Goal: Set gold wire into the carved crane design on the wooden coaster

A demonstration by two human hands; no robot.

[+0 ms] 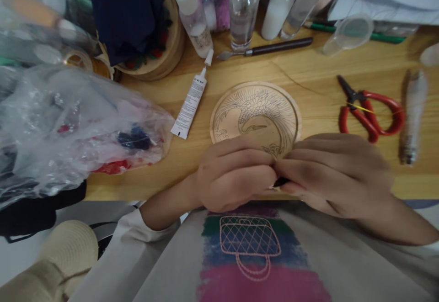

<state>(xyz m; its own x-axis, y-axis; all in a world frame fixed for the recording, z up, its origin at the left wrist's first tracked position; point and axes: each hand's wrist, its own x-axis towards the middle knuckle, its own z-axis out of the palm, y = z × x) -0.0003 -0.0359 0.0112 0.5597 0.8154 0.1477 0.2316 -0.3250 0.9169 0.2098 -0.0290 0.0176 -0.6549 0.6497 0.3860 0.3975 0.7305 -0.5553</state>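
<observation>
A crowded wooden desk [308,82] carries a plastic bag [68,124], bottles [243,9], a carved disc [255,114], red scissors [372,112] and a glue tube [190,103]. At its near edge, left hand [233,174] and right hand [339,174] meet, fingers curled tight, pinching a small dark thing [281,182].

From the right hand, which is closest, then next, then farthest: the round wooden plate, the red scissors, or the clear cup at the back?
1. Round wooden plate: right above the right hand, touching its fingers.
2. Red scissors: up and to the right.
3. Clear cup: far back, by the bottles.
</observation>
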